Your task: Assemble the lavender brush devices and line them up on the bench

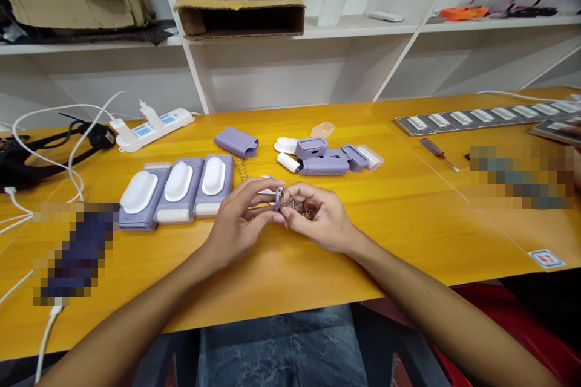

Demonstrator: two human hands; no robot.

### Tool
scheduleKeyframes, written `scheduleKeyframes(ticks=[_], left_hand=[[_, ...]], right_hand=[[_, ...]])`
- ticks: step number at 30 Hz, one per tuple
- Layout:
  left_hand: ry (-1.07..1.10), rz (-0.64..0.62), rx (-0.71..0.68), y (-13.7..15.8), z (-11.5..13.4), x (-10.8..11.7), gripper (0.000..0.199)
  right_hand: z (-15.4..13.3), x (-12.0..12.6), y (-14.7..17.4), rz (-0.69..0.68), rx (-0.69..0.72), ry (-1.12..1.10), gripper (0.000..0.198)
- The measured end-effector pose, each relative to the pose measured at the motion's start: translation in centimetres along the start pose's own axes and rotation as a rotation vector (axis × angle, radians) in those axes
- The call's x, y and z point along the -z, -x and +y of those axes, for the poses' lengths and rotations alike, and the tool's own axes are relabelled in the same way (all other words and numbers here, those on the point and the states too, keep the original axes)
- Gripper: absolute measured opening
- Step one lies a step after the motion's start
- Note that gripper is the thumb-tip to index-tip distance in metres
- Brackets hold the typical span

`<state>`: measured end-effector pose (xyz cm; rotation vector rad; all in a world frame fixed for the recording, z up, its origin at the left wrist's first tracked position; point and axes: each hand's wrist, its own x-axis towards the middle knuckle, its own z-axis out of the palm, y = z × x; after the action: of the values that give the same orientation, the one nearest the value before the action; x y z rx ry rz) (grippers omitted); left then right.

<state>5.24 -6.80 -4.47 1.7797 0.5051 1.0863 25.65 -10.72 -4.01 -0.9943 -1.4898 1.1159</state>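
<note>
My left hand [238,221] pinches a small purple part [277,199] on edge, above the middle of the table. Against its right side, my right hand [324,217] has its fingers closed on a thin wire coil spring [299,207]; the fingers partly cover both pieces. To the left lie three purple cases [188,202] with white bristled brush heads [178,181]. Beyond my hands are a purple shell [236,142], another coil spring [241,168], an opened purple body [324,163], a white brush head [285,145], a white cylinder [288,162] and a clear cap [323,129].
A power strip [157,130] with white cables is at the back left, near a pixelated dark object [82,251]. On the right are a screwdriver [439,154], a long tray [492,116] of white pieces, and another person's hand [572,129]. White shelves [281,72] stand behind.
</note>
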Motion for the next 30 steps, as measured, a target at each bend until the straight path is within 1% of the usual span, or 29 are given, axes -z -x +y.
scheduleKeyframes(ticks=[4, 7, 12, 15, 18, 21, 26, 28, 30], left_hand=[[-0.076, 0.001, -0.038, 0.0, -0.1, 0.2, 0.047], [-0.182, 0.002, -0.140, -0.1, 0.1, 0.5, 0.052], [-0.410, 0.000, -0.349, -0.5, 0.3, 0.9, 0.065], [-0.455, -0.015, -0.406, -0.6, 0.2, 0.9, 0.069], [-0.449, -0.022, -0.380, -0.5, 0.2, 0.8, 0.069], [-0.425, -0.034, -0.313, -0.4, 0.3, 0.7, 0.068], [-0.403, -0.065, -0.254, -0.2, 0.8, 0.7, 0.054], [-0.393, -0.077, -0.188, -0.2, 1.0, 0.6, 0.051], [-0.380, -0.101, -0.113, -0.1, 1.1, 0.6, 0.053]], right_hand=[[-0.3, -0.1, 0.1, 0.009, 0.029, 0.038, 0.018], [-0.5, -0.1, 0.1, -0.006, 0.040, 0.044, 0.017], [-0.4, -0.1, -0.1, -0.025, 0.039, 0.044, 0.015], [-0.5, 0.0, -0.2, -0.038, 0.032, 0.029, 0.014], [-0.5, 0.0, -0.3, -0.040, 0.030, 0.034, 0.014], [-0.2, 0.1, -0.4, -0.041, 0.038, 0.064, 0.012], [0.7, 0.1, -0.4, -0.136, 0.129, 0.154, 0.011], [0.9, 0.1, -0.4, -0.126, 0.138, 0.189, 0.010], [0.9, 0.2, -0.5, -0.084, 0.138, 0.221, 0.010]])
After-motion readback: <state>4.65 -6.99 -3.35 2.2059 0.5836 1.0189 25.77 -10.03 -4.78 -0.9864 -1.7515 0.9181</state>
